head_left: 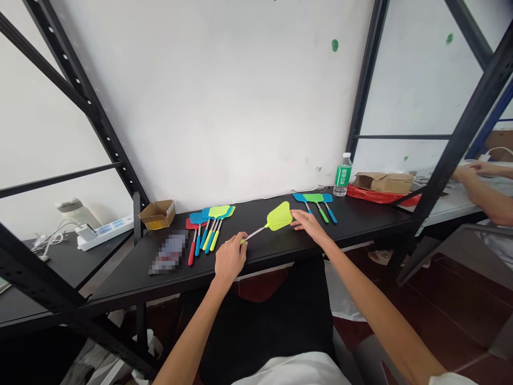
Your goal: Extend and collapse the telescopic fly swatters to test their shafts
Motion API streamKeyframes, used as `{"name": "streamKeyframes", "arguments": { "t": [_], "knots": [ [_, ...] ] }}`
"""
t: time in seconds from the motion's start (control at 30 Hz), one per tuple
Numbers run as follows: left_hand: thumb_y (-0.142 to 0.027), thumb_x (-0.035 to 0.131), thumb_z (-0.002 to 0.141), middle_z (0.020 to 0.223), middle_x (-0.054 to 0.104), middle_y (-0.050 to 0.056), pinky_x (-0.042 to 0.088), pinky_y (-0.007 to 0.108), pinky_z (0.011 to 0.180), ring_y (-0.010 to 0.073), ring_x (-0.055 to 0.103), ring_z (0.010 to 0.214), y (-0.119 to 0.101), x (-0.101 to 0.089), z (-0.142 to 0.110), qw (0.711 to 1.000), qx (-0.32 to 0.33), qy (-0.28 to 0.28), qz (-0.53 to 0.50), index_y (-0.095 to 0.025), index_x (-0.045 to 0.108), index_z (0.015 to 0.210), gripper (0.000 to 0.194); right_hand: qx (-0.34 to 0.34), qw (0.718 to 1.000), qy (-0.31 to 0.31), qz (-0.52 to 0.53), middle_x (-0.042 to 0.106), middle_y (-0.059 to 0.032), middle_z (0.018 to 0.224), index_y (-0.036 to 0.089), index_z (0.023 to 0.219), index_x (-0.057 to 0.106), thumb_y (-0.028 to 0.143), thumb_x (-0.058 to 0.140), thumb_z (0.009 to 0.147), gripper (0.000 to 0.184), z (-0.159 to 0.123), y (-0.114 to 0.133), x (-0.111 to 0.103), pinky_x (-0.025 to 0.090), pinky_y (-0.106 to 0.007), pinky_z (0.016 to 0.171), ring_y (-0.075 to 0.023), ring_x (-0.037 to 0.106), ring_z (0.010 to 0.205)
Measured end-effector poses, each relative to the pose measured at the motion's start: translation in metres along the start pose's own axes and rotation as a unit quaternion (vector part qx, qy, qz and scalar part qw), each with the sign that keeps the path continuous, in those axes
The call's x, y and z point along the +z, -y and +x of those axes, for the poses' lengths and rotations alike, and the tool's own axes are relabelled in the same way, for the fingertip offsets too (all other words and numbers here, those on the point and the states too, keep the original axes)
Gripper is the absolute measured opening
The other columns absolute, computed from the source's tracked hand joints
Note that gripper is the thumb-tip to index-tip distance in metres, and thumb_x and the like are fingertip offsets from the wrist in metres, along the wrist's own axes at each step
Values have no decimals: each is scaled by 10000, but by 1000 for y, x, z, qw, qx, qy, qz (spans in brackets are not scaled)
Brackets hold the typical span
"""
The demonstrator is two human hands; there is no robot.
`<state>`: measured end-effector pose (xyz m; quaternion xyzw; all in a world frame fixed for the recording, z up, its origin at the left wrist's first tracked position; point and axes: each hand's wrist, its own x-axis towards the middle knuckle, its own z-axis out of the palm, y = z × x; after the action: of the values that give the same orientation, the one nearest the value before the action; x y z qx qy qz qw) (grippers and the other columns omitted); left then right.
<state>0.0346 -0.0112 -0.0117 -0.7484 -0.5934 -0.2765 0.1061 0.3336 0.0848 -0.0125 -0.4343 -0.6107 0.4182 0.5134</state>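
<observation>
Your left hand (229, 260) is clenched on the handle of the yellow-green fly swatter (279, 216). Your right hand (308, 224) lies open-fingered, touching its mesh head, left of the water bottle (343, 175).

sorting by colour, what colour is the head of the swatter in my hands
Yellow-green mesh head, clearest in the head view.

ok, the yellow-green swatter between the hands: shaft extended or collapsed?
Extended. A bare metal shaft shows between the yellow-green swatter head and its handle, which the left hand closes on; the right hand touches the head.
</observation>
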Motion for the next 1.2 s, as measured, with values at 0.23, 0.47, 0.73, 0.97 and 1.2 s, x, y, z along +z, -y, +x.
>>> {"name": "streamKeyframes", "arguments": {
  "t": [0.23,0.47,0.73,0.97,1.2],
  "knots": [
    [-282,431,1007,940,667,19,312,276,552,199,618,774,0,1,-1,1000,5,-28,-6,-282,575,1148,201,67,990,32,118,642,-167,1330,186,1171,675,593,584,906,494,-4,8,3,563,-276,586,-214,729,789],
    [-162,476,953,918,648,47,396,322,711,229,568,825,2,0,0,994,2,-106,5,-241,629,993,176,58,980,143,128,726,-144,1184,183,1191,712,677,517,906,602,-5,3,0,565,-326,689,-257,729,878],
    [-332,539,980,912,712,26,384,311,663,210,637,826,3,3,-2,996,33,-74,-23,-272,705,1060,194,7,970,234,63,764,-109,1083,162,1067,773,437,824,736,434,-16,13,1,521,-426,940,-291,703,1020],
    [-370,440,1026,882,729,22,370,323,652,201,644,788,1,4,-4,997,52,-56,2,-265,706,1082,292,15,975,202,90,768,-129,1066,144,1019,787,438,875,655,476,-15,13,3,506,-482,989,-303,714,1009],
    [-348,369,1043,898,723,48,352,345,714,223,621,819,-4,3,-4,996,59,-51,39,-243,680,1009,330,13,980,178,91,781,-115,996,160,940,800,418,902,605,435,-15,15,4,498,-513,990,-319,714,1002]
  ]
}}
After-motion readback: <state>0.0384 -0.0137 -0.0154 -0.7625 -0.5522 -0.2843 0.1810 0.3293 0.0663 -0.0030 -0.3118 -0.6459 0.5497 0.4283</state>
